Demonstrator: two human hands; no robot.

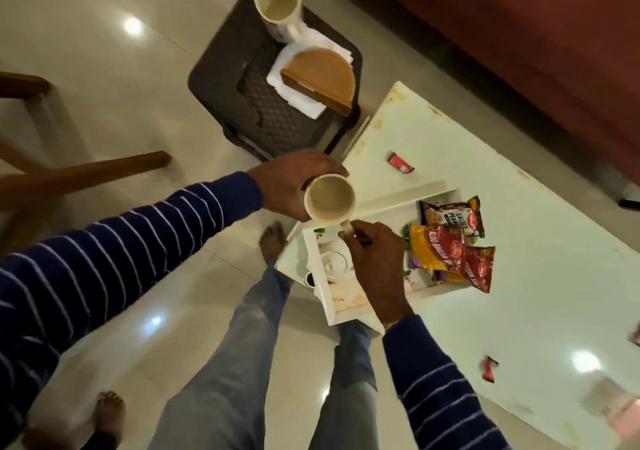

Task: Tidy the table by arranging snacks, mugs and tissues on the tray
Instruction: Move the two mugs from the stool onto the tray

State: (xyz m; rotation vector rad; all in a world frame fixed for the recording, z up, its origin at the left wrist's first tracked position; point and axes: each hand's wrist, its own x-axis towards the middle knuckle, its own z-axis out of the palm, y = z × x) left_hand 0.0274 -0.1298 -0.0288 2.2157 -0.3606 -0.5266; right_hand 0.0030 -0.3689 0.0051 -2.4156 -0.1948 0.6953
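The left hand [287, 181] and right hand [375, 259] are nearest the camera, both on one cream mug [329, 200] held above the near-left corner of the white tray [349, 314]. The left hand wraps the mug's body from the far-left side; the right hand pinches its handle from the near-right. The mug's mouth faces the camera and looks empty. Below it, inside the tray's left part, sits a white lidded pot [334, 262], partly hidden by the right hand. In the tray's right part lie snack packets: a dark peanut packet [450, 216], a yellow-and-red packet [434, 250] overlapping it, and a red packet [479, 269] hanging over the tray's near edge. The tray rests on the white worktop [519, 259], where small red wrappers lie, one far [400, 163] of the tray, one near-right [489, 368]. Left and far, on a dark stool [242, 79], stand a second mug [277, 1] and a wooden tissue holder [322, 79] with white tissues [294, 88]
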